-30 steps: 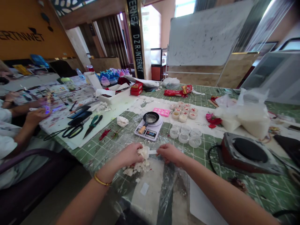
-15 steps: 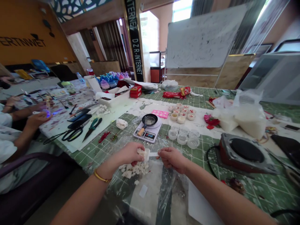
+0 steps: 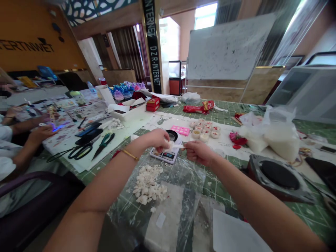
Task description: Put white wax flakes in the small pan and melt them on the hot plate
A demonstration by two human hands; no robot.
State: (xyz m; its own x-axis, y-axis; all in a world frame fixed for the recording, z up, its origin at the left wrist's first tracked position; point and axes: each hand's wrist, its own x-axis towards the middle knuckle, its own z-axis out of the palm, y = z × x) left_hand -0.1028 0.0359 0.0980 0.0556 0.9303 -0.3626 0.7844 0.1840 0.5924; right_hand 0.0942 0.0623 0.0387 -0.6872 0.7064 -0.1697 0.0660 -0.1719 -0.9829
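Crumbly off-white flakes [image 3: 148, 183] lie heaped toward the near edge of the bench [image 3: 215, 183]; a slim white strip [image 3: 179, 146] is held farther in.

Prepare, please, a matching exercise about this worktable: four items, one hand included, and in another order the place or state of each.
Items
1. heap of crumbled white flakes
2. bright pink rectangular mould
3. small round black pan
4. bare right hand

Places or states
A. pinching one end of a thin flat white strip
B. lying on a white paper sheet
C. partly hidden behind the bare left hand
D. on a clear plastic sheet

Right pairs: 1-D, 2-B, 3-C, 4-A
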